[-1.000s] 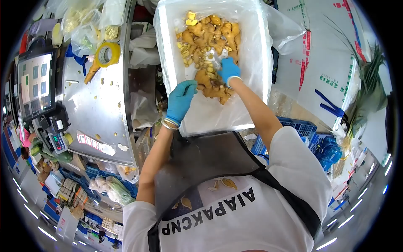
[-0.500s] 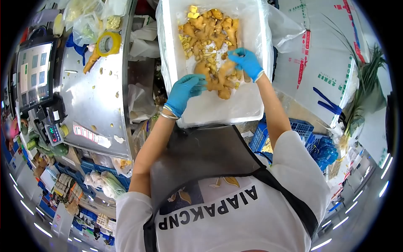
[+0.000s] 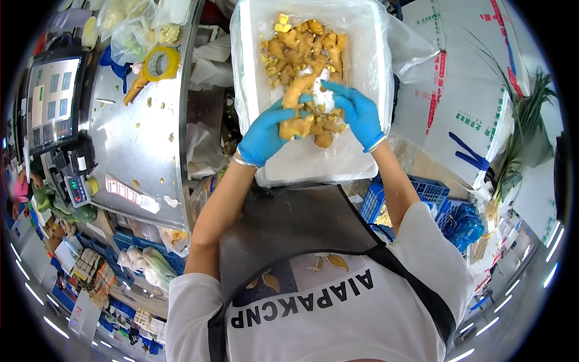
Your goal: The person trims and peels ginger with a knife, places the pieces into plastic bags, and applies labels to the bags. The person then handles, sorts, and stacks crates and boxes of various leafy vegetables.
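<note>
Holding a knobbly tan ginger root [image 3: 294, 102] inside the box

My left hand [image 3: 268, 134], in a thin blue glove, grasps the root near its 6 o'clock end, the fingers curled around it and some blue fingertips showing past its 3 o'clock side. The root leans with its far end toward 1 o'clock, just to the 9 o'clock side of the box's middle. My right hand [image 3: 356, 113], gloved the same way, is released: its fingers are parted and grasp nothing I can see, the foremost one pointing toward 10 o'clock, near the root's far end.

The white foam box [image 3: 367, 66], lined with clear plastic, stands in front of me. In it, a heap of brown-tan ginger pieces [image 3: 310, 42] spreads from the 12 o'clock end down past the middle, with small yellow chunks [image 3: 282, 23] at its 11 o'clock edge.

From the box, a shiny metal table [image 3: 136, 136] lies toward 9 o'clock, bearing a roll of yellow tape [image 3: 161, 50] and, toward 8 o'clock, a white paper strip with red print [image 3: 129, 193]. A blue plastic crate [image 3: 429, 189] is at 4 o'clock, and long green leafy stalks [image 3: 526, 123] are near 3 o'clock.
</note>
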A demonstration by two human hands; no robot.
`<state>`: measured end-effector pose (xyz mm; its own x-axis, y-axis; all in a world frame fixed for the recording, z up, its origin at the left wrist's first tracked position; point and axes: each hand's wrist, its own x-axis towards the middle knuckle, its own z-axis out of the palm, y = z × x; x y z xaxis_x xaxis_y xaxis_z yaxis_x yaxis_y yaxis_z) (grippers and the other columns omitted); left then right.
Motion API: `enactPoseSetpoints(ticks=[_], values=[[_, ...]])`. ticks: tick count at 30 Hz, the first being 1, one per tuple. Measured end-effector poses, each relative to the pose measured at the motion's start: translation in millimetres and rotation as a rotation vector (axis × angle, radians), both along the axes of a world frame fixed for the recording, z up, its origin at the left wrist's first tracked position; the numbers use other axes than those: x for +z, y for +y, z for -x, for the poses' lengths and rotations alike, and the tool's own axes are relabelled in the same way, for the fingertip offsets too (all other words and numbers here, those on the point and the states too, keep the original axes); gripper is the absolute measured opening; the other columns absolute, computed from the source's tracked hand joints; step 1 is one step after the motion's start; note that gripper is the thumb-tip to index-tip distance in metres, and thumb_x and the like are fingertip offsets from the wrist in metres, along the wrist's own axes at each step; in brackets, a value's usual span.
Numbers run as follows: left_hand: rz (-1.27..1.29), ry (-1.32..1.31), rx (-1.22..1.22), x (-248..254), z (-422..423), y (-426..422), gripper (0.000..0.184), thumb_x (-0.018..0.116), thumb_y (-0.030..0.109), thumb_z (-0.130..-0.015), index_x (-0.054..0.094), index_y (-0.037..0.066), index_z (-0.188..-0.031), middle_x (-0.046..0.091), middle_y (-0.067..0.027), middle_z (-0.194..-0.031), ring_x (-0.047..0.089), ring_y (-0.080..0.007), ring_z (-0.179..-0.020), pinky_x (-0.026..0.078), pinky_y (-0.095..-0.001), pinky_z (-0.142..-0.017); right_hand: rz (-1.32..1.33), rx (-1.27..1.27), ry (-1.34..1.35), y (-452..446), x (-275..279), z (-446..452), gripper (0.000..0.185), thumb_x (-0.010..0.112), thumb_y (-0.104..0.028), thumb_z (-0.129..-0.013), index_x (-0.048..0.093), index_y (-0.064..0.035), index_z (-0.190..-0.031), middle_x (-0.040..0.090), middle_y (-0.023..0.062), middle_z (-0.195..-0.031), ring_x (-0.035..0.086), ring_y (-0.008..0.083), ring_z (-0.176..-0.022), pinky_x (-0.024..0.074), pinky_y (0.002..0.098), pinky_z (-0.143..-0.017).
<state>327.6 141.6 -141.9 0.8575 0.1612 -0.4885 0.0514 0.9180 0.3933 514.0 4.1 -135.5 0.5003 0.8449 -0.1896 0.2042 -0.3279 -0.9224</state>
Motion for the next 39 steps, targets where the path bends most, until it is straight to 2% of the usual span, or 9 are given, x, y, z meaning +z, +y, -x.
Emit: enactPoseSetpoints(ticks=[9, 14, 16, 19, 22, 25, 28, 35, 39], values=[[0.158, -0.032, 0.0, 2, 22, -23, 0.037, 0.059, 0.032, -0.096, 0.058, 0.005, -0.121, 0.064, -0.0033, -0.096, 0.061, -0.0083, -0.08, 0.051, -0.0223, -0.065, 0.081, 0.051, -0.488, 32, -56, 21, 0.033, 0.058, -0.008, -0.088, 0.064, -0.019, -0.118, 0.066, 0.0102, -0.096, 0.065, 0.0288, -0.08, 0.0529, 0.0357, -0.069], [-0.928, 0.216, -0.09, 12, 40, -35, 0.039, 0.066, 0.022, -0.09, 0.057, 0.004, -0.124, 0.066, -0.0042, -0.105, 0.062, -0.0153, -0.094, 0.049, -0.0302, -0.087, 0.282, 0.042, -0.43, -48, -240, -72, 0.031, 0.043, -0.026, -0.096, 0.067, -0.0098, -0.107, 0.067, 0.018, -0.106, 0.063, 0.0381, -0.097, 0.0493, 0.0447, -0.086], [-1.884, 0.261, -0.016, 15, 56, -28, 0.036, 0.066, 0.018, -0.077, 0.065, 0.027, -0.113, 0.06, 0.0004, -0.12, 0.046, -0.0249, -0.129, 0.016, -0.0582, -0.112, 0.416, 0.071, -0.568, -33, -191, -71, 0.031, 0.044, -0.025, -0.097, 0.067, -0.0093, -0.107, 0.068, 0.0171, -0.106, 0.064, 0.0348, -0.097, 0.0488, 0.0425, -0.088], [-2.113, 0.252, 0.118, 21, 97, -19, 0.032, 0.063, 0.015, -0.079, 0.065, 0.026, -0.109, 0.059, 0.0028, -0.115, 0.05, -0.0215, -0.123, 0.018, -0.0618, -0.111, 0.267, -0.265, -0.15, 10, -137, -34, 0.028, 0.057, -0.028, -0.095, 0.07, -0.01, -0.112, 0.059, -0.0033, -0.078, 0.044, 0.0058, -0.061, 0.0375, 0.0231, -0.052], [-1.462, 0.332, 0.38, 45, 178, -9, 0.032, 0.068, 0.016, -0.081, 0.061, 0.013, -0.113, 0.058, -0.0085, -0.102, 0.061, -0.0276, -0.093, 0.047, -0.0406, -0.089, 0.202, -0.259, -0.031, 58, -68, 31, 0.028, 0.056, -0.026, -0.097, 0.069, -0.0124, -0.118, 0.052, -0.0037, -0.072, 0.04, 0.0044, -0.055, 0.0341, 0.0209, -0.048], [-0.656, 0.579, 0.87, 37, 282, -20, 0.03, 0.063, 0.023, -0.092, 0.055, 0.007, -0.116, 0.062, -0.0046, -0.085, 0.056, -0.0107, -0.063, 0.048, -0.0284, -0.057, 0.141, -0.112, -0.034, 100, -33, 107, 0.029, 0.052, -0.026, -0.1, 0.068, -0.0137, -0.12, 0.048, -0.0039, -0.068, 0.037, 0.0033, -0.049, 0.0323, 0.0193, -0.044], [-0.181, 0.61, 1.26, 8, 416, -55, 0.03, 0.06, 0.029, -0.094, 0.056, 0.007, -0.112, 0.061, -0.0047, -0.08, 0.059, -0.0137, -0.059, 0.049, -0.0251, -0.05, 0.124, 0.129, 0.012, 135, -2, 201, 0.028, 0.05, -0.022, -0.1, 0.068, -0.0148, -0.12, 0.051, -0.002, -0.067, 0.039, 0.0037, -0.05, 0.0318, 0.0196, -0.043], [0.663, 0.313, 1.618, -173, 658, -163, 0.017, 0.059, 0.019, -0.091, 0.058, 0.01, -0.106, 0.063, -0.0105, -0.098, 0.06, -0.0286, -0.094, 0.05, -0.0471, -0.083, 0.217, 0.636, -0.04, 160, 28, 413, 0.026, 0.056, -0.022, -0.098, 0.068, -0.0119, -0.118, 0.057, -0.0036, -0.071, 0.046, 0.0021, -0.058, 0.0367, 0.0183, -0.048], [0.378, 0.669, 1.874, -276, 742, -137, 0.033, 0.058, 0.006, -0.086, 0.054, 0.009, -0.119, 0.062, -0.0119, -0.11, 0.062, -0.0309, -0.096, 0.053, -0.0464, -0.081, 0.246, 0.801, -0.03, 146, 47, 501, 0.026, 0.058, -0.02, -0.097, 0.068, -0.0111, -0.119, 0.055, -0.0042, -0.069, 0.043, 0.0017, -0.057, 0.0342, 0.0183, -0.049]])
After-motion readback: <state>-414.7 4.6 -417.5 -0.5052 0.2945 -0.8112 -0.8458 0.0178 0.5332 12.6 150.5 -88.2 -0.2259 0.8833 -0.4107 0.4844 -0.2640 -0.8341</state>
